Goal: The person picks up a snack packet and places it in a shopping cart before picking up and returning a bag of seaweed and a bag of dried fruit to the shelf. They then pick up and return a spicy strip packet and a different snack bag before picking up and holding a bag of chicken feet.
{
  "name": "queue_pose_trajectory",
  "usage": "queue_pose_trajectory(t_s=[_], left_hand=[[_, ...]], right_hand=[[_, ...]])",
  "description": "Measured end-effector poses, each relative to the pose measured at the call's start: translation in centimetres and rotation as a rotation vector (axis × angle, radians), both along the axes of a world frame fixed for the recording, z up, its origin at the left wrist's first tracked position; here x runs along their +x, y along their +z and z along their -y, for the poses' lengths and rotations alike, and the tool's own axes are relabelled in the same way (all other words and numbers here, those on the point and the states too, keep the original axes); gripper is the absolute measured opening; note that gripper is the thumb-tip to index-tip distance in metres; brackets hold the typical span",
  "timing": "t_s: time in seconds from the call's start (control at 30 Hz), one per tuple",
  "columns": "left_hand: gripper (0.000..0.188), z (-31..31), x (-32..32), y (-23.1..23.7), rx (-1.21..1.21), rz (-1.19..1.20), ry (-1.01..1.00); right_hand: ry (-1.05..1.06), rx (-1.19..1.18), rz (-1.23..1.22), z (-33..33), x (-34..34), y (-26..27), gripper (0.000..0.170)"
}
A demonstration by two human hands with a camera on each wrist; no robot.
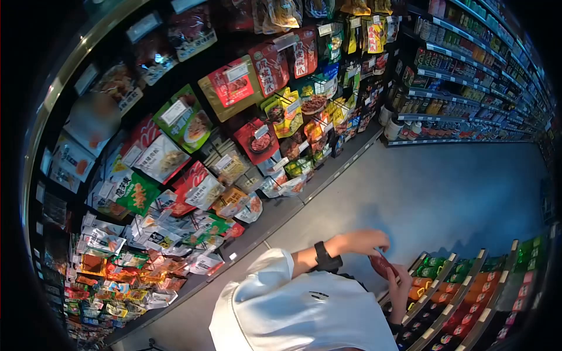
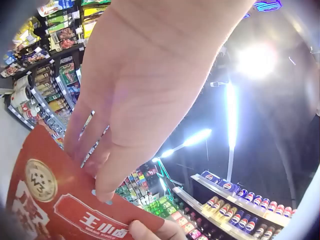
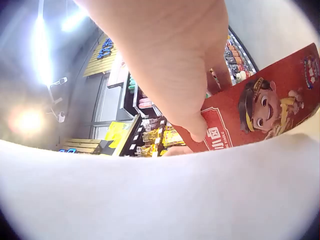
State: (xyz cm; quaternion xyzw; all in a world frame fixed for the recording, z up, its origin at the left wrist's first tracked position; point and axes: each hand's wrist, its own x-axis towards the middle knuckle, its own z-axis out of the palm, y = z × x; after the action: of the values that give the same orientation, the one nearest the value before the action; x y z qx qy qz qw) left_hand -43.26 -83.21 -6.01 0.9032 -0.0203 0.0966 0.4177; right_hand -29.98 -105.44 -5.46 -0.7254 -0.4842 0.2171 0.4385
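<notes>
A red snack packet (image 1: 382, 266) with white lettering is held up between both hands, in front of the white-clothed torso. The left hand (image 1: 364, 241), with a black band at its wrist, pinches the packet's upper edge. In the left wrist view its thumb lies on the red face of the packet (image 2: 75, 200), with the fingers behind. The right hand (image 1: 400, 291) grips the packet's other end. Seen from the right wrist, the thumb of the right hand (image 3: 170, 65) presses the front of the packet (image 3: 225, 110), beside a printed cartoon face. The packet's back is hidden.
Hanging snack packets (image 1: 175, 149) fill a long rack on the left. Shelves of jars and cans (image 1: 462, 76) stand at the upper right. Sloped racks of bottles (image 1: 462, 292) are close by the right hand. Grey floor (image 1: 433, 187) lies between them.
</notes>
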Motion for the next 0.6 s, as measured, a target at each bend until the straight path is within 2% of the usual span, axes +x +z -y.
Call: queue_pose_trajectory(t_s=[0.1, 0.13, 0.27, 0.37, 0.6], left_hand=[[0.024, -5.0, 1.7, 0.1, 0.047, 0.052, 0.078], [0.024, -6.5, 2.1, 0.6, 0.049, 0.036, 0.087], [0.023, -10.9, 4.0, 0.4, -0.019, 0.091, 0.194], [0.020, -14.0, 5.7, 0.4, -0.035, 0.126, 0.354], [0.014, -22.2, 11.8, 2.0, 0.063, 0.062, 0.522]], right_hand=[[-0.031, 0.029, 0.001, -4.5, 2.6, 1.4, 0.013], [-0.012, 0.005, -0.074, -5.9, 3.5, 2.1, 0.014], [0.025, -0.016, -0.189, -11.8, 7.6, 0.7, 0.015], [0.115, -0.022, -0.234, -17.1, 11.1, -0.3, 0.014], [0.361, 0.057, -0.212, -30.4, 20.7, -2.2, 0.014]])
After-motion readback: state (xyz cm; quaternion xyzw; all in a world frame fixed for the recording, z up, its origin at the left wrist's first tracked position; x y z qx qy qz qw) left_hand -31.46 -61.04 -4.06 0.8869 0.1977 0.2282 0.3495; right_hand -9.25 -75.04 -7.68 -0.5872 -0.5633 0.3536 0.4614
